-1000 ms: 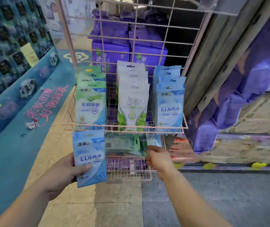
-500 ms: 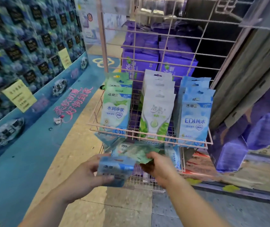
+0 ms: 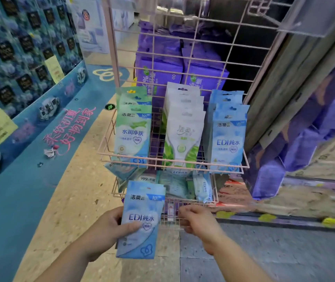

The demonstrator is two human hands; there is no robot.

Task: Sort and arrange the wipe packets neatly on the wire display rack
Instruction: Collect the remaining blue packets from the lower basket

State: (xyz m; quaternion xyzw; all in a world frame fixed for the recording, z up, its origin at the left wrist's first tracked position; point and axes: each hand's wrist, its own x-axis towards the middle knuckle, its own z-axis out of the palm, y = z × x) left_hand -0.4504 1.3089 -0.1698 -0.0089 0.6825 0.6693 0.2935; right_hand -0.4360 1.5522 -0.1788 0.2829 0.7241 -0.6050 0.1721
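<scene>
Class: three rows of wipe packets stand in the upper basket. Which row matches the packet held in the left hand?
The right-hand row: pale blue, printed "EDI" like the held packet that the left hand grips. The middle row is white, the left row green.

The pink front rail (image 3: 172,162) of the upper basket (image 3: 105,139) blocks straight entry; three upright packet rows fill it behind the rail, with narrow gaps between. Below the rail, loose packets (image 3: 182,186) crowd the lower basket (image 3: 214,190).

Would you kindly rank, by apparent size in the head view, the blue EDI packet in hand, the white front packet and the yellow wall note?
1. Held blue EDI packet, nearest the camera.
2. White front packet.
3. Yellow wall note.
</scene>
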